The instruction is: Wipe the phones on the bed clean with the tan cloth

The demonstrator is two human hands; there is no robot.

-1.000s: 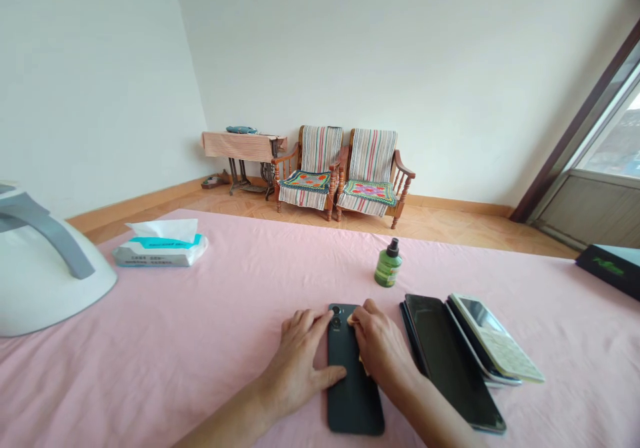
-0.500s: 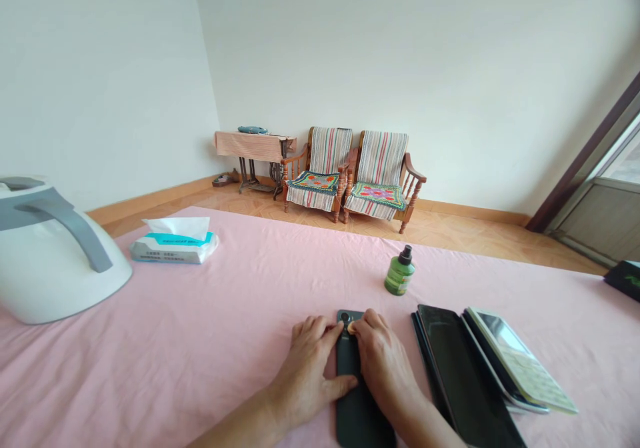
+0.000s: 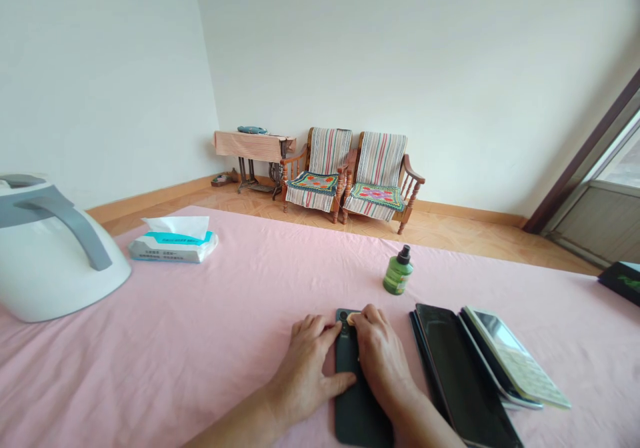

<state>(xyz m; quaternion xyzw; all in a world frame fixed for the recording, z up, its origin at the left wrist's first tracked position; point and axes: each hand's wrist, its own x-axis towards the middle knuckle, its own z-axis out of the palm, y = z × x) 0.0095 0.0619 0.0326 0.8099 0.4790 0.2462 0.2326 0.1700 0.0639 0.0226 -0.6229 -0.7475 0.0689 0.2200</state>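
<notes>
A dark smartphone (image 3: 357, 405) lies back up on the pink cloth, its camera lenses at the far end. My left hand (image 3: 307, 365) holds it from the left side, the thumb across its back and a fingertip beside the lenses. At the top right of the phone, my right hand (image 3: 380, 351) is closed in a pinch on a small cream-coloured pad (image 3: 351, 318) pressed by the camera area. Most of the pad is hidden under the fingers. Just right of my right forearm lie several phones and tablets, with a black-screened one (image 3: 457, 368) among them.
A green spray bottle (image 3: 399, 273) stands beyond my hands. Left of it are a tissue pack (image 3: 173, 245) and a large white and grey appliance (image 3: 55, 255). A pale device (image 3: 520, 361) lies at right, and a black box (image 3: 623, 283) farther right. Two chairs (image 3: 375, 168) stand past the cloth's edge.
My right hand and the cream pad have shifted very slightly over the camera end of the phone. My left hand stays in place; the whole view has moved a little.
</notes>
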